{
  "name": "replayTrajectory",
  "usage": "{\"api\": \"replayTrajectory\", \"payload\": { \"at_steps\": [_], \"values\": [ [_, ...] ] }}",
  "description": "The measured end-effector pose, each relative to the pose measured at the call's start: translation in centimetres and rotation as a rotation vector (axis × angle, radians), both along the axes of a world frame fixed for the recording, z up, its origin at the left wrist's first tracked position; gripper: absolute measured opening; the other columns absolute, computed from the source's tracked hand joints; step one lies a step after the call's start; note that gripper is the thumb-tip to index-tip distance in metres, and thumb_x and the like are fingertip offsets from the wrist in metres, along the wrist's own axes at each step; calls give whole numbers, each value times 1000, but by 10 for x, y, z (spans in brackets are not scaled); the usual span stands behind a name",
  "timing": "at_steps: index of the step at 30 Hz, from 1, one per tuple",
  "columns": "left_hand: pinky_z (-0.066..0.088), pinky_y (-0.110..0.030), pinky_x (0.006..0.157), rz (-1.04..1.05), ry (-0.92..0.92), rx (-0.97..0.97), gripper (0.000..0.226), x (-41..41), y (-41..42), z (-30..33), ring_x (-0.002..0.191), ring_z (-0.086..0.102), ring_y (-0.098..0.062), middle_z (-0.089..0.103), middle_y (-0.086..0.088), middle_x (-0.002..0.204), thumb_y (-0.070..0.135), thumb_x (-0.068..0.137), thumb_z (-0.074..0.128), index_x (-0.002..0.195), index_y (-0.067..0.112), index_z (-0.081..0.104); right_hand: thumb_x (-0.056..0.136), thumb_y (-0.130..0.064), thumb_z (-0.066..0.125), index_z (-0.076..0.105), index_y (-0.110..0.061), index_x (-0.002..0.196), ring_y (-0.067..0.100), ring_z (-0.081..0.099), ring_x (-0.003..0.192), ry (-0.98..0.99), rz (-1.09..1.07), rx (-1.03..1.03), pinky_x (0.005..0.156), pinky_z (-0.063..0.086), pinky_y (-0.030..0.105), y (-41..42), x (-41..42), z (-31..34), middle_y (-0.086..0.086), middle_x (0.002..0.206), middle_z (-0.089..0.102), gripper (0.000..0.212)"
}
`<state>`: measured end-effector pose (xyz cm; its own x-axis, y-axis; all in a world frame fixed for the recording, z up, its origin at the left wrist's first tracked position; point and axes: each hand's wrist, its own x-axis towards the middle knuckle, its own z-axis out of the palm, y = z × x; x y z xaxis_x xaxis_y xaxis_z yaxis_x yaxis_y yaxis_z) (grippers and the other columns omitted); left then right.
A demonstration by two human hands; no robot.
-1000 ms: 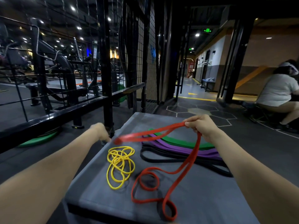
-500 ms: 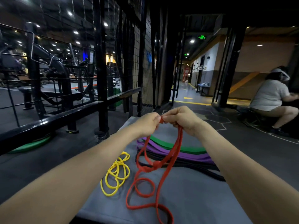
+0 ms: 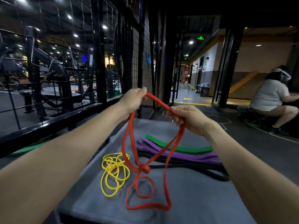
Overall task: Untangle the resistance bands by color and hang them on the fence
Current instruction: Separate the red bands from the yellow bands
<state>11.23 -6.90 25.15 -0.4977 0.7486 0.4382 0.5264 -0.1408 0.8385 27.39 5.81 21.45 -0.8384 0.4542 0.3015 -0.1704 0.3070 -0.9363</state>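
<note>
Left hand point(image 3: 134, 101) and right hand point(image 3: 187, 118) each pinch the red band point(image 3: 166, 160) above the table point(image 3: 202, 199), its knot and lower loops hanging onto it beside the yellow band point(image 3: 113, 173); purple band point(image 3: 186, 155), green band point(image 3: 186, 148) and black band point(image 3: 202, 168) lie stacked behind.

You stand in a dim gym lit by small round ceiling lights point(image 3: 104, 27), with a grey-topped desk point(image 3: 202, 199) right in front of you on a dark floor point(image 3: 258, 147) marked with pale hexagon outlines. Left of the desk, dark exercise machines point(image 3: 53, 73) fill the hall, and beyond the desk a corridor point(image 3: 186, 92) with yellow floor lines runs under a green exit sign point(image 3: 200, 38). Right of the desk a person in a white shirt point(image 3: 270, 94) sits facing away beside a black pillar point(image 3: 229, 67) and a tan wall point(image 3: 265, 59).
</note>
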Motion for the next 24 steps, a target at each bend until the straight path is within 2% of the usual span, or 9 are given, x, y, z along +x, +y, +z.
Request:
{"api": "replayTrajectory", "payload": {
  "at_steps": [5, 10, 14, 17, 19, 20, 22, 24],
  "values": [
    [29, -26, 54, 100, -227, 100, 40, -18, -8, 5, 53, 31, -11, 37, 2, 61, 32, 101, 33, 66, 16, 46, 92, -17, 49, 63, -4, 80, 5, 34, 41, -47, -22, 19, 46, 28, 17, 11, 11, -3, -4, 49, 46, 23],
    [28, -23, 49, 151, -422, 96, 42, -25, -10, -10, 49, 27, -11, 30, 2, 56, 32, 101, 34, 63, 14, 44, 83, -23, 57, 63, -3, 78, 8, 35, 44, -80, -41, 28, 47, 30, 18, 19, 25, -5, 0, 53, 48, 22],
    [26, -20, 43, 180, -611, 128, 41, -27, -9, -23, 35, 26, -6, 30, 4, 53, 31, 101, 33, 64, 15, 42, 90, -18, 53, 63, -3, 78, 10, 36, 46, -166, -65, 31, 47, 31, 17, 27, 33, -9, 1, 53, 49, 21],
    [26, -22, 45, 207, -629, 72, 44, -30, -5, -35, 40, 28, -10, 32, 3, 47, 31, 101, 32, 63, 13, 43, 91, -17, 53, 62, -4, 77, 9, 35, 46, -198, -93, 40, 50, 29, 21, 30, 38, -15, 0, 53, 46, 21],
    [28, -23, 47, 213, -574, -44, 44, -31, -2, -49, 45, 31, -12, 38, -1, 50, 28, 102, 31, 63, 12, 45, 91, -15, 52, 60, -4, 75, 8, 33, 44, -171, -101, 29, 51, 25, 24, 28, 36, -12, 0, 52, 43, 21],
    [32, -21, 44, 215, -489, -142, 44, -29, -3, -55, 44, 36, -13, 43, -5, 57, 25, 102, 30, 64, 10, 47, 91, -14, 52, 60, -4, 73, 8, 32, 43, -158, -99, 24, 50, 25, 24, 26, 35, -8, -1, 51, 43, 22],
    [41, -15, 46, 219, -191, -389, 44, -28, -5, -64, 54, 51, -15, 54, -17, 82, 21, 103, 28, 74, 3, 55, 91, -16, 51, 60, -6, 71, 9, 31, 43, -153, -85, 33, 48, 25, 22, 22, 34, 3, -2, 49, 44, 24],
    [45, -18, 74, 239, 132, -505, 46, -26, -4, -63, 93, 59, -27, 57, -21, 113, 26, 103, 27, 101, -4, 61, 92, -16, 51, 60, -6, 71, 8, 30, 43, -178, -59, 70, 47, 24, 21, 17, 31, 13, -3, 48, 44, 25]
  ]
}}
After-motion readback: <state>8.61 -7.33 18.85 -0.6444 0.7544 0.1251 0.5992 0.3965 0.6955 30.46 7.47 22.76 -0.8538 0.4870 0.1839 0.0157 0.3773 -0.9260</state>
